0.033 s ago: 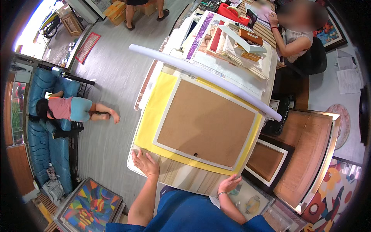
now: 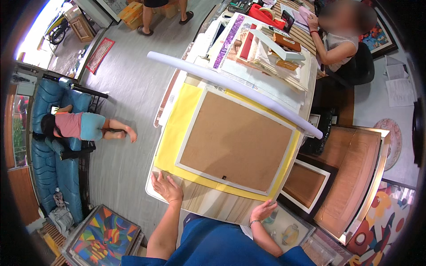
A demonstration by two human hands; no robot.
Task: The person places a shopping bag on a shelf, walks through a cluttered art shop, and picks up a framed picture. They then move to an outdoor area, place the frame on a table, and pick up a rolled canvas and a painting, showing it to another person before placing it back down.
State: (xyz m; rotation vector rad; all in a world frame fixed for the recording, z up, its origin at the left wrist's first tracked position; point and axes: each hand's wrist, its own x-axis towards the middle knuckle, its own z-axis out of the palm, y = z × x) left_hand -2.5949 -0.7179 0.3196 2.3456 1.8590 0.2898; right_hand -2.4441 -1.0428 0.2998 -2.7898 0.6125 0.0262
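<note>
A picture frame lies face down on the table, its brown backing board up and its pale edge showing all round. Beneath it is a sheet of yellow paper that sticks out on several sides. My left hand rests at the table's near left corner, just below the yellow paper, fingers stretched out and holding nothing. At the near right corner is my right hand, open, its palm turned inward beside the table edge. Neither hand touches the frame.
A long white paper roll lies across the table beyond the frame. Papers and a brown case are piled farther back. A person sits at the far right; another lies on the blue sofa. Framed pictures lean at the right.
My hands and the frame have not visibly moved. The seated person's hands and the pink item by them have shifted slightly, and a standing person's foot at the back has moved a little.
</note>
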